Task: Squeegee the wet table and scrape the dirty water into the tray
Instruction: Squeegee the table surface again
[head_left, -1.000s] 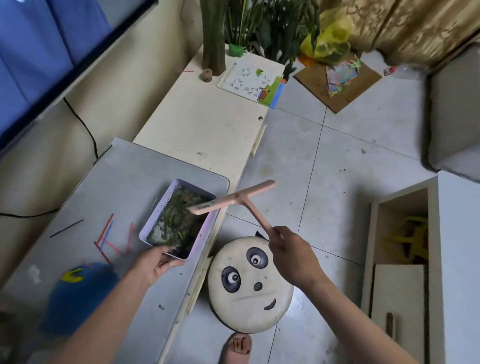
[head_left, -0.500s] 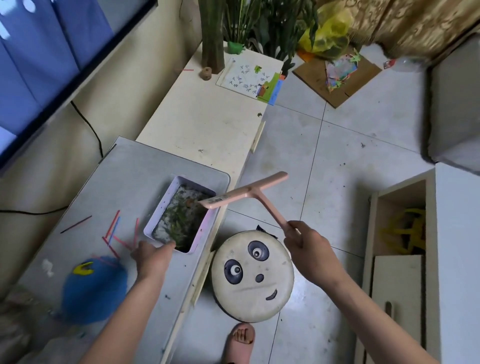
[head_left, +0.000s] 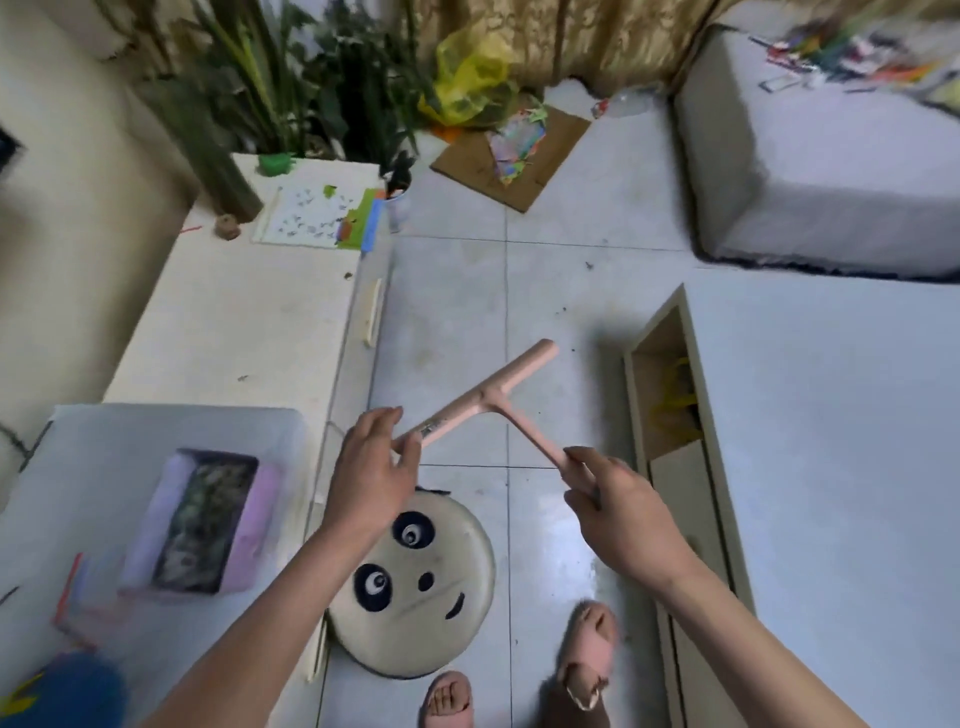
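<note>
A pink T-shaped squeegee (head_left: 488, 397) hangs in the air over the tiled floor, to the right of the grey table (head_left: 104, 452). My right hand (head_left: 618, 512) grips the end of its handle. My left hand (head_left: 371, 473) pinches the left end of its blade bar between thumb and fingers. The lilac tray (head_left: 260, 519) sits on the table at the left, filled with dark dirty water and green scraps. Both hands are away from the tray.
A round panda stool (head_left: 415, 587) stands on the floor under my hands, with two feet in slippers below it. A cream bench (head_left: 244, 322) runs behind the table. A white cabinet (head_left: 810, 467) is at the right. Coloured sticks (head_left: 70, 592) lie beside the tray.
My left hand let go of the tray and moved right to pinch the squeegee's blade end. The squeegee moved right, off the tray and over the floor. The view swung to the right.
</note>
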